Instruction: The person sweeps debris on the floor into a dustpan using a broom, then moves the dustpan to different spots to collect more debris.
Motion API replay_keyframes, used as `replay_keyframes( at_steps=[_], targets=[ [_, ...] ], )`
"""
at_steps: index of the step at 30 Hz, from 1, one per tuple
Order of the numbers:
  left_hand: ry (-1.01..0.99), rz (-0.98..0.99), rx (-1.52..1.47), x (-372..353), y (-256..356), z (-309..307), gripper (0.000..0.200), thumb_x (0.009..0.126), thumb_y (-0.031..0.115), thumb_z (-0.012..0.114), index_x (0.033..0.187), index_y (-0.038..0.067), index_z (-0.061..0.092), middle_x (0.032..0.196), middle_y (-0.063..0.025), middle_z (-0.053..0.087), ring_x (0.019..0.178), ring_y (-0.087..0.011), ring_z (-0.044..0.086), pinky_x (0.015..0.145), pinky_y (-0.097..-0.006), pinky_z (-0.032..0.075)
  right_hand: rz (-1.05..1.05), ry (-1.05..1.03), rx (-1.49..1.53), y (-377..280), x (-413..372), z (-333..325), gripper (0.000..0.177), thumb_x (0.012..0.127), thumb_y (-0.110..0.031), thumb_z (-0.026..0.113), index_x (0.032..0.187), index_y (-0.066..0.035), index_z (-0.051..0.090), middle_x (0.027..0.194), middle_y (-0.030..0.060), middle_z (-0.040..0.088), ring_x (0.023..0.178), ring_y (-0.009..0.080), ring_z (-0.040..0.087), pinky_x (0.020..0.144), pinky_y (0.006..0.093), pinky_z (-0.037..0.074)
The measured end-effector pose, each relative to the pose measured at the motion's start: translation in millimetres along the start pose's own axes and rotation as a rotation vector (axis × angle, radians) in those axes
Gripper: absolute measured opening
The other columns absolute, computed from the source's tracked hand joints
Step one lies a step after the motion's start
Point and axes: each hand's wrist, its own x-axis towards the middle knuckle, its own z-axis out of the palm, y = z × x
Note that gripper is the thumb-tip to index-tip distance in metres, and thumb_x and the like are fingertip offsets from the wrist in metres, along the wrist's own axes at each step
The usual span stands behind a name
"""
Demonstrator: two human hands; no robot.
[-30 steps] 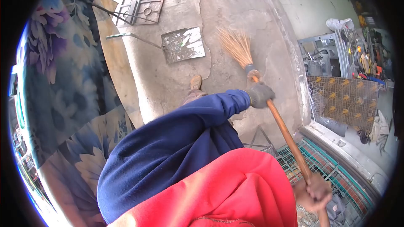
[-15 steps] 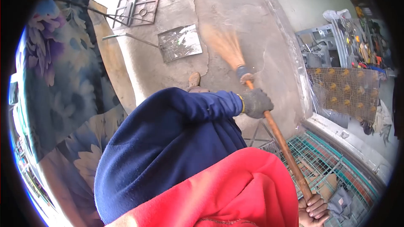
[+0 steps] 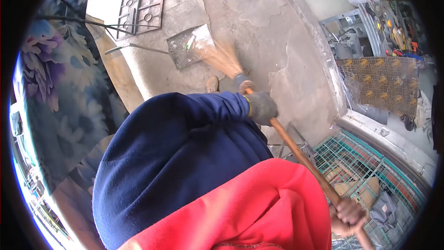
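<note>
My left hand [image 3: 263,108], in a dark grey glove, is closed around the wooden handle of a broom [image 3: 293,146], a little behind its head. Lower down, at the bottom right, my bare right hand [image 3: 348,216] wraps round the handle near its rear end. The broom's straw bristles are blurred and lie over the right part of a flat metal dustpan [image 3: 182,58]. Light scraps and some green bits show in the pan. A thin rod runs left from the pan.
A metal grille frame [image 3: 150,7] lies beyond the pan. Flowered cloth [image 3: 60,92] hangs at left. At right are a raised ledge [image 3: 393,134], tools [image 3: 393,30] and patterned mesh [image 3: 379,83]. A green wire rack [image 3: 351,150] is at lower right. A shoe [image 3: 212,84] stands near the bristles.
The bristles have swung left, from the floor beside the dustpan to over its right part. My gloved left hand has moved left with the handle. The pan appears slightly more tilted.
</note>
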Motion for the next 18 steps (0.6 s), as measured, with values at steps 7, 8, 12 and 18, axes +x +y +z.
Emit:
replay_keyframes(
  at_steps=[7, 8, 12, 18],
  targets=[
    [0.399, -0.017, -0.189, 65, 11, 26, 0.022, 0.078, 0.032, 0.063, 0.089, 0.014, 0.065, 0.086, -0.0094, 0.067, 0.085, -0.0291, 0.065, 0.073, -0.0426, 0.049, -0.119, 0.169, -0.15, -10, 0, 15, 0.04, 0.094, -0.026, 0.043, 0.057, -0.016, 0.034, 0.048, -0.0028, 0.032, 0.04, 0.0085, 0.03, 0.046, 0.0263, 0.033],
    [0.486, -0.09, -0.239, 72, -3, 41, 0.021, 0.077, 0.03, 0.063, 0.09, 0.013, 0.065, 0.087, -0.0103, 0.066, 0.085, -0.0294, 0.065, 0.074, -0.0428, 0.049, -0.045, 0.142, -0.096, 15, 1, 18, 0.041, 0.094, -0.026, 0.044, 0.055, -0.017, 0.033, 0.048, -0.0027, 0.032, 0.039, 0.009, 0.03, 0.046, 0.0262, 0.032],
    [0.099, -0.106, -0.341, 30, -36, 92, 0.022, 0.075, 0.026, 0.065, 0.092, 0.012, 0.064, 0.087, -0.011, 0.065, 0.085, -0.0295, 0.064, 0.075, -0.0418, 0.048, 0.219, 0.111, 0.022, 68, 11, 22, 0.04, 0.095, -0.027, 0.044, 0.057, -0.017, 0.035, 0.048, -0.0028, 0.033, 0.038, 0.0099, 0.028, 0.045, 0.0267, 0.03],
    [0.232, 0.054, -0.193, 23, 49, -2, 0.027, 0.075, 0.028, 0.066, 0.097, 0.013, 0.06, 0.084, -0.011, 0.065, 0.083, -0.0302, 0.064, 0.074, -0.0422, 0.049, -0.042, 0.127, -0.046, -64, -3, 3, 0.039, 0.096, -0.031, 0.041, 0.06, -0.017, 0.035, 0.049, -0.0043, 0.031, 0.039, 0.0088, 0.029, 0.046, 0.0272, 0.032]
  ],
)
